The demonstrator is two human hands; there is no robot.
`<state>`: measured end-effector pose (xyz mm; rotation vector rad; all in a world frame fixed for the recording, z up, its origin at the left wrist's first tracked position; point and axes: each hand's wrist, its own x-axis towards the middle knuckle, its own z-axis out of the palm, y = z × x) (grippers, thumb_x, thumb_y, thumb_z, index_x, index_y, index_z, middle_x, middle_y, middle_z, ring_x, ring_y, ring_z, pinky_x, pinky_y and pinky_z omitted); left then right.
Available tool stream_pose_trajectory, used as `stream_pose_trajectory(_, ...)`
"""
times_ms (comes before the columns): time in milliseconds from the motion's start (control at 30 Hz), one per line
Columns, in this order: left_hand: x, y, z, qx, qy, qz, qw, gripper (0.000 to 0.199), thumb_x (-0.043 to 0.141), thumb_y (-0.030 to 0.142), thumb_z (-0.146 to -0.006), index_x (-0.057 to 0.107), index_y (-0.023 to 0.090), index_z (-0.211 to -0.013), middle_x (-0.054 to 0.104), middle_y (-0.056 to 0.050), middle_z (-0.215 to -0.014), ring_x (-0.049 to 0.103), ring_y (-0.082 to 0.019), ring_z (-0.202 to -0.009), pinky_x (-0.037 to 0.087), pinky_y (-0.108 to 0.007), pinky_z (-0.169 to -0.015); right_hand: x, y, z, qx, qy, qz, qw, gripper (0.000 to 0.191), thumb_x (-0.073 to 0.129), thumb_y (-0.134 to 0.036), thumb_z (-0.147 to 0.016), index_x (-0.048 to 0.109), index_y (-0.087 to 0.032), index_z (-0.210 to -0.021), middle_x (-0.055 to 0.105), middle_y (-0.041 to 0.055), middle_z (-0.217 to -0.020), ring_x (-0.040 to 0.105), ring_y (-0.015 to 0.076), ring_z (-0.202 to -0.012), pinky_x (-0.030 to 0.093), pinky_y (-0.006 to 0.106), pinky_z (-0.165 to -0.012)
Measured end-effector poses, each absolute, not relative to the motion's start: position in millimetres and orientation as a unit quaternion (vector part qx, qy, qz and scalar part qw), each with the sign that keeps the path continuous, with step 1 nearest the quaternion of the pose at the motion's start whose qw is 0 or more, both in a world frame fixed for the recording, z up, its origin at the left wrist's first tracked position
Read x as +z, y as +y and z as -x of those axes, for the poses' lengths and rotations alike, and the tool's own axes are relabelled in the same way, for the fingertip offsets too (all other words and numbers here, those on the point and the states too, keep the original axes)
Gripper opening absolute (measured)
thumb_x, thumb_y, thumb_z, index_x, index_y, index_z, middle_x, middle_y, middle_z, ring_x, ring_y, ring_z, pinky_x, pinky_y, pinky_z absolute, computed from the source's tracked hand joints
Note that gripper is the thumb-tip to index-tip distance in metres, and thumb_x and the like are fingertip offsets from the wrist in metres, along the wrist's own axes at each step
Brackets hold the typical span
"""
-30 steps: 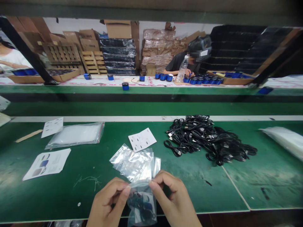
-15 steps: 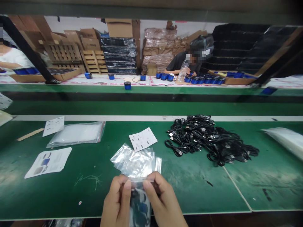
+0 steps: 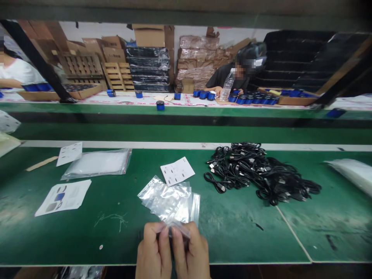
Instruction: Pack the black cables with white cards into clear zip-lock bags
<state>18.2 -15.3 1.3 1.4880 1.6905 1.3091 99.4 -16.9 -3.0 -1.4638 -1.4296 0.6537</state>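
My left hand [image 3: 153,250] and my right hand [image 3: 191,250] sit side by side at the table's front edge, thumbs almost together. Both pinch the top edge of a clear zip bag [image 3: 178,225]; most of it is hidden behind my fingers. Just beyond them lies a loose pile of flat clear plastic bags [image 3: 171,199]. A white printed leaflet [image 3: 178,171] rests against the far side of that pile. To the right is a heap of coiled black USB cables [image 3: 255,170].
On the left lie a stack of leaflets [image 3: 65,197], a filled plastic pack [image 3: 97,163] and another leaflet [image 3: 69,154]. A white plastic pack [image 3: 353,172] lies far right. Behind, a co-worker [image 3: 244,69] handles blue jar-like items at a bench [image 3: 116,101].
My hands have drawn closer together and the bag's top edge has bunched between them. The printed sheet seen inside the bag before is now hidden. The view has shifted slightly.
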Motion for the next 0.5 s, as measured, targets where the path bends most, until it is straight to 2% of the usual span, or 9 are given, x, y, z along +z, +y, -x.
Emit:
stream_pose_trajectory(167, 3, -16, -17, 0.482, 0.620, -0.553, 0.279, 0.032, 0.035, 0.054, -0.091, 0.045, 0.026, -0.079, 0.054, 0.006, -0.055, 0.053, -0.015, -0.048, 0.039, -0.026, -0.051, -4, -20, -98, 0.253, -0.610, 0.575, 0.483, 0.028, 0.037, -0.032, -0.094, 0.046, -0.024, -0.069, 0.055, -0.0003, -0.050, 0.051, 0.0144, -0.041, 0.035, 0.025, -0.046)
stream_pose_trajectory(333, 16, -10, -5, 0.490, 0.618, -0.536, 0.302, 0.028, 0.043, 0.048, -0.090, 0.053, 0.024, -0.081, 0.057, 0.003, -0.066, 0.056, -0.015, -0.060, 0.043, -0.022, -0.058, 13, -16, -105, 0.299, -0.553, 0.577, 0.522, 0.021, 0.043, -0.034, -0.093, 0.058, -0.022, -0.085, 0.062, 0.0026, -0.068, 0.059, 0.0163, -0.061, 0.044, 0.025, -0.059)
stream_pose_trajectory(500, 30, 0, 8, 0.429, 0.563, -0.537, 0.458, 0.025, 0.057, 0.044, -0.082, 0.063, 0.021, -0.075, 0.060, 0.002, -0.069, 0.056, -0.015, -0.065, 0.042, -0.020, -0.060, 27, -3, -123, 0.380, -0.561, 0.493, 0.546, 0.018, 0.051, -0.028, -0.087, 0.061, -0.019, -0.075, 0.057, 0.0006, -0.069, 0.055, 0.0142, -0.064, 0.042, 0.024, -0.059)
